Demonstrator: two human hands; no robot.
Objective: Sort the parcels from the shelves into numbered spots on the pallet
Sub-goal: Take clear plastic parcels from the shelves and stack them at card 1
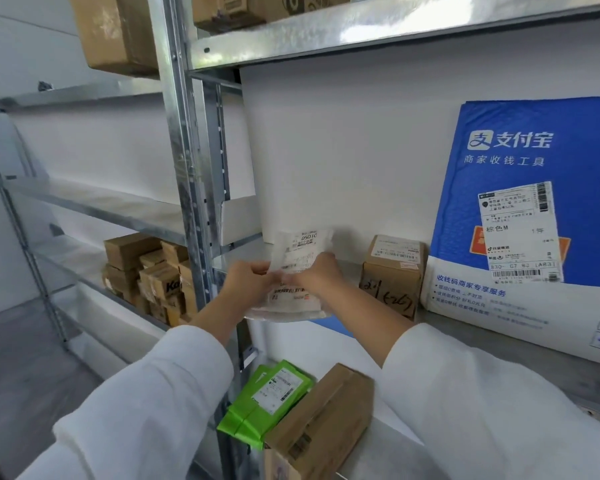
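Head view, starting far left: a heap of brown boxes [149,271] sits on a lower shelf beyond the steel upright [184,168]. Just right of that post comes the left grip [248,282], fingers curled onto the left edge of the white parcel [297,271]. And there's the parcel itself: a soft, pale, crinkled bag, flat and thin, with printed labels and barcodes on its face and "05010" readable on the top label. It's held up at the front edge of the middle shelf, long axis near upright, top end tipped away toward the white back wall and a touch to the right, label side facing the camera. The right grip [321,275] pinches its right edge, thumb over the label. Both are clamped on it, white sleeves trailing back. The lower end looks layered, and whether that's one bag folded or two together can't be told; most of the print is blurred. Below lie green packets [267,400] and a brown carton [319,427], cut off by the frame. Further right stands a small brown box [392,271] with handwriting, then a big blue mailer [534,220] leaning on the wall, its right side cropped
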